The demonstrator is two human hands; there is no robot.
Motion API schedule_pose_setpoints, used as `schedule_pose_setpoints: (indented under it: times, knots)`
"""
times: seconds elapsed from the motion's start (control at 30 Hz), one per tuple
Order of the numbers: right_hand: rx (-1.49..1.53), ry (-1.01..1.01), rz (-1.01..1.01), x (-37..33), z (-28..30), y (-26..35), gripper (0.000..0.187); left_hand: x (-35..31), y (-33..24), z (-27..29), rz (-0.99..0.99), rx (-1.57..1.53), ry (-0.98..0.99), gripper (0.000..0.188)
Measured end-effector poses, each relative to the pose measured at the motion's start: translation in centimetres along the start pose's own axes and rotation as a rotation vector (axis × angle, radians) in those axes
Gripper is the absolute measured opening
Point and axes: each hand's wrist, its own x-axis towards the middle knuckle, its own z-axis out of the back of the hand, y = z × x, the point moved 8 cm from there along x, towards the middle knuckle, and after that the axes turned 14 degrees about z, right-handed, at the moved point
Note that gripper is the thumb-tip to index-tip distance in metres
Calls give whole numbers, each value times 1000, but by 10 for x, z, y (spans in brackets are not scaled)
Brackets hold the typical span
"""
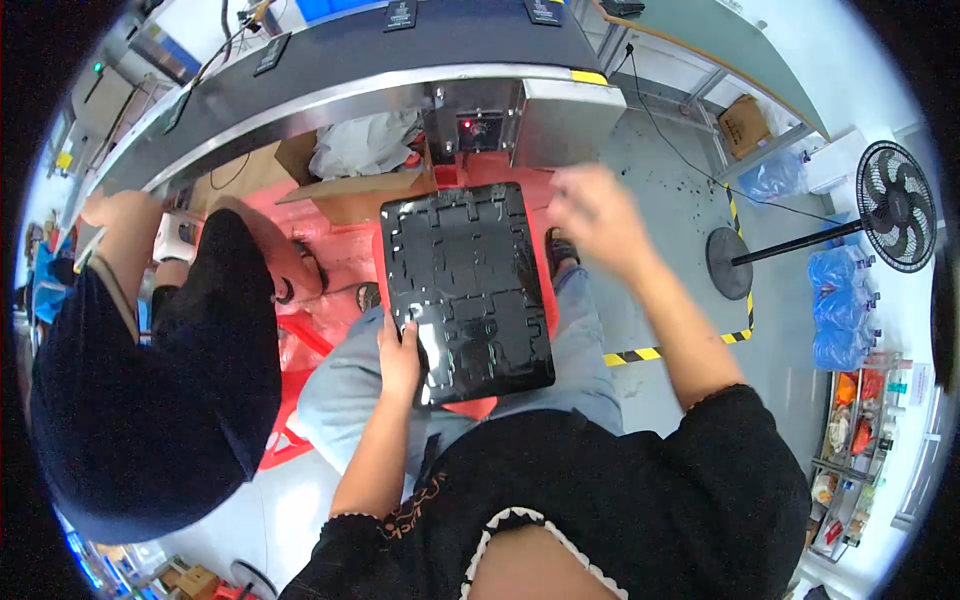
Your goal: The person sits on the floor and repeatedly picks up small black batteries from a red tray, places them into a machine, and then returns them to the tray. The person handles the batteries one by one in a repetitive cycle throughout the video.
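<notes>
You wear a black top with short sleeves; the cuffs end above the elbows and carry small dotted trim. A white scalloped edging runs around its neckline, and faint reddish embroidery sits on the left side of the chest. Your trousers are light blue-grey. Both forearms are bare.

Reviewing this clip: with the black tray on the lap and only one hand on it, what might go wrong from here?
1. The black moulded tray rests on the person's lap, held only by the left hand at its near left edge; it may tip or slide off.
2. The right hand is blurred in motion above the tray's far right corner and might knock it.
3. A co-worker's dark sleeve is close on the left, so a bump seems possible.
</notes>
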Motion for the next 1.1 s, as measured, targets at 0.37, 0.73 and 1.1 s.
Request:
schedule_pose_setpoints:
  times: [0.37,0.73,1.1]
  knots:
    - [408,-94,-832,169,29,-307,58,7,-259,56,-559,235,-36,55]
    - [1123,-448,-643,104,78,-257,32,247,-528,-91,-837,874,257,85]
    - [1167,-324,-744,-4,51,-71,45,164,-540,-138,-836,757,389,86]
